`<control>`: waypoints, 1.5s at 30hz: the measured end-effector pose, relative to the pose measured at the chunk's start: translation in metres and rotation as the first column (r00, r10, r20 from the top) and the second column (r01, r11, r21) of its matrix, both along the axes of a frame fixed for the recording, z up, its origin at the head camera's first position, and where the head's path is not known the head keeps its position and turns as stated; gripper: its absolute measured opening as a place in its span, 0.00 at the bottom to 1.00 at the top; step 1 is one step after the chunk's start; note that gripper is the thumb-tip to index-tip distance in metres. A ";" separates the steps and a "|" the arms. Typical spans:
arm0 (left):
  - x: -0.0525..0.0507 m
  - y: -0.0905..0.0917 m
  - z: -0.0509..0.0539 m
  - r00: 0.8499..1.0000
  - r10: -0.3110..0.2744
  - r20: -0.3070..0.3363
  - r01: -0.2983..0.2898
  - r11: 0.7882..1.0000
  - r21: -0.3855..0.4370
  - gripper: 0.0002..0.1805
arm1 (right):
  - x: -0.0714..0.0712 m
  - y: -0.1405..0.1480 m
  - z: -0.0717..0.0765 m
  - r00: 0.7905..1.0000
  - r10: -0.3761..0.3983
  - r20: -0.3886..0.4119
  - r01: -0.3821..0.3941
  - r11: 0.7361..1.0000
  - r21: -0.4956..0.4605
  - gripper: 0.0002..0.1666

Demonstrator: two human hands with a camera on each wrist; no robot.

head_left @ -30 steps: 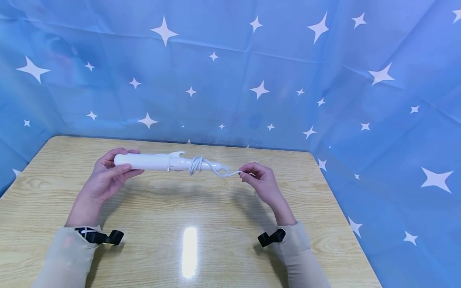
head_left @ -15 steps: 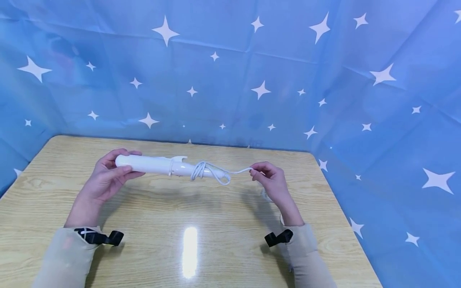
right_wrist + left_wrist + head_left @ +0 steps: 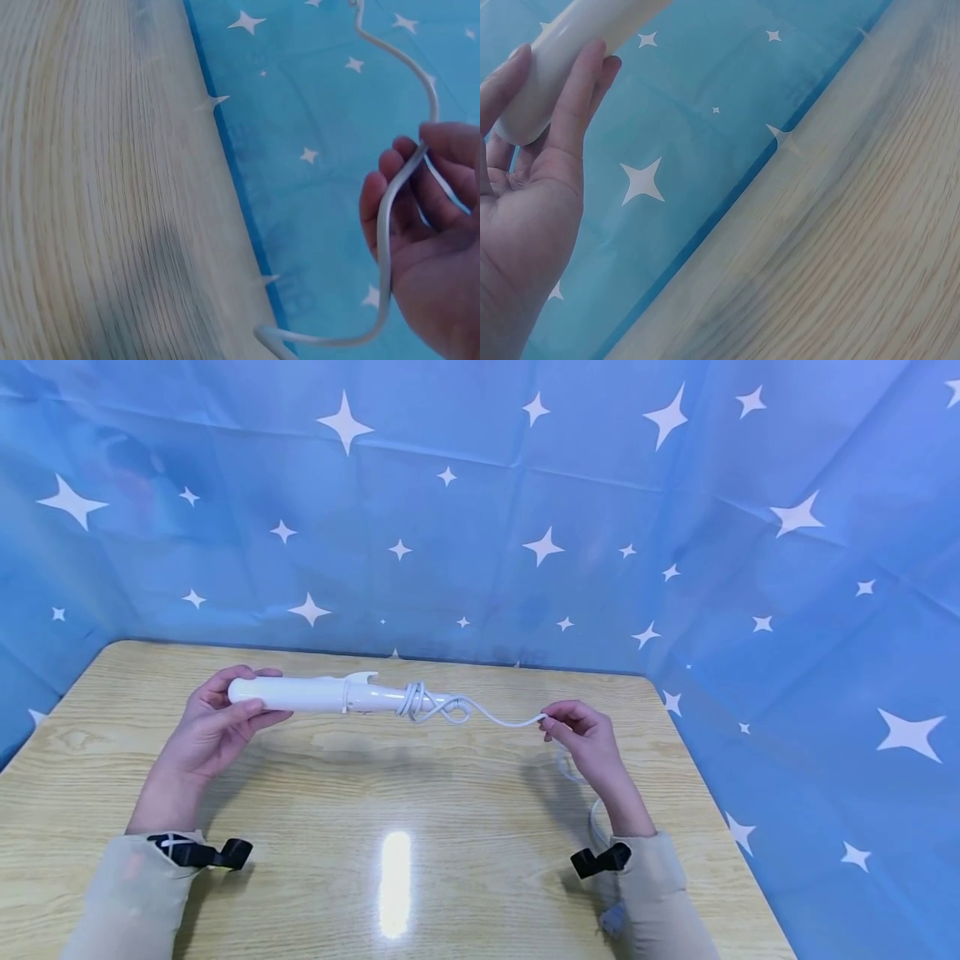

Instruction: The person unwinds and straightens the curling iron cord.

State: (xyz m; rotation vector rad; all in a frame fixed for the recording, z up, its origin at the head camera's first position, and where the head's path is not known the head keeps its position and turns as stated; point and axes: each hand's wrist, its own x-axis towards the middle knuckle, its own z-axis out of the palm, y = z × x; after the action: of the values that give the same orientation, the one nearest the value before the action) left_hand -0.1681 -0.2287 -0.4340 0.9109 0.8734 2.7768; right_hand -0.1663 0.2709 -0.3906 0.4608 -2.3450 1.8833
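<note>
My left hand (image 3: 213, 727) grips the rounded barrel end of a white curling iron (image 3: 300, 694), which lies roughly level above the table. In the left wrist view the fingers wrap that smooth end of the curling iron (image 3: 562, 67). A small lever sticks up near its middle. Its thin white cord (image 3: 510, 724) is wound in loops around the handle, then runs right to my right hand (image 3: 588, 743). There thumb and fingertips pinch the cord (image 3: 385, 232), as the right wrist view shows. Past the hand, the cord hangs down, partly hidden by the forearm.
Under both hands stretches a light wood-grain table (image 3: 300, 877). A pale plug (image 3: 612, 918) at the cord's end shows beside the right sleeve. A blue star-patterned cloth (image 3: 465, 527) stands behind the table and along its sides.
The right hand has moved right, drawing a longer stretch of cord out from the handle. More cord and the plug now show by the right forearm. The left hand has hardly moved.
</note>
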 end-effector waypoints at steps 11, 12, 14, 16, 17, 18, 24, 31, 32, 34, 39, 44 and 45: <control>0.001 -0.003 0.000 0.999 0.043 0.023 -0.042 0.998 -0.042 0.26 | -0.001 -0.003 0.000 0.998 0.065 0.004 -0.065 0.997 0.045 0.11; 0.001 -0.004 0.000 0.999 0.047 0.025 -0.046 0.998 -0.045 0.26 | -0.001 -0.003 0.000 0.998 0.067 0.002 -0.067 0.997 0.049 0.11; 0.002 -0.005 0.000 0.998 0.058 0.028 -0.056 0.997 -0.058 0.25 | -0.001 -0.003 0.000 0.998 0.068 0.001 -0.068 0.996 0.057 0.12; 0.003 -0.005 0.000 0.998 0.059 0.028 -0.057 0.996 -0.062 0.25 | -0.001 -0.003 0.000 0.998 0.065 -0.002 -0.065 0.996 0.063 0.12; 0.003 -0.006 0.000 0.998 0.059 0.027 -0.057 0.996 -0.062 0.25 | -0.001 -0.003 -0.001 0.998 0.068 -0.005 -0.067 0.996 0.061 0.12; 0.004 -0.006 0.000 0.998 0.057 0.025 -0.055 0.997 -0.060 0.25 | -0.001 -0.004 -0.001 0.997 0.072 -0.008 -0.072 0.996 0.057 0.13; 0.006 -0.007 -0.003 0.998 0.050 0.030 -0.048 0.997 -0.066 0.25 | -0.003 -0.012 0.003 0.994 0.109 -0.030 -0.106 0.991 0.075 0.19; 0.006 -0.006 -0.001 0.998 0.043 0.036 -0.039 0.996 -0.083 0.25 | -0.003 -0.029 0.019 0.991 0.133 -0.033 -0.125 0.974 0.187 0.16; 0.006 -0.005 -0.001 0.998 0.043 0.037 -0.040 0.995 -0.087 0.25 | -0.003 -0.032 0.021 0.991 0.133 -0.028 -0.125 0.972 0.197 0.15; 0.006 -0.005 0.000 0.998 0.042 0.040 -0.038 0.995 -0.094 0.25 | -0.001 -0.039 0.025 0.990 0.138 -0.016 -0.132 0.969 0.211 0.15; 0.004 -0.002 -0.001 0.999 0.030 0.038 -0.025 0.990 -0.137 0.27 | 0.002 -0.057 0.031 0.983 0.185 0.022 -0.183 0.942 0.281 0.18; 0.004 0.000 -0.001 0.999 0.021 0.034 -0.014 0.983 -0.181 0.28 | 0.000 -0.070 0.032 0.966 0.251 0.057 -0.255 0.907 0.336 0.22; 0.004 0.001 -0.001 0.999 0.018 0.030 -0.013 0.984 -0.180 0.27 | -0.001 -0.072 0.031 0.964 0.260 0.060 -0.265 0.901 0.345 0.23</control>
State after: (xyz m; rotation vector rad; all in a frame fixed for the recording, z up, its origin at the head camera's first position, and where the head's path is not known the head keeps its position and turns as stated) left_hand -0.1645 -0.2277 -0.4349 0.8310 1.1085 2.6628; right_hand -0.1674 0.1989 -0.3594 0.8410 -2.7575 1.5537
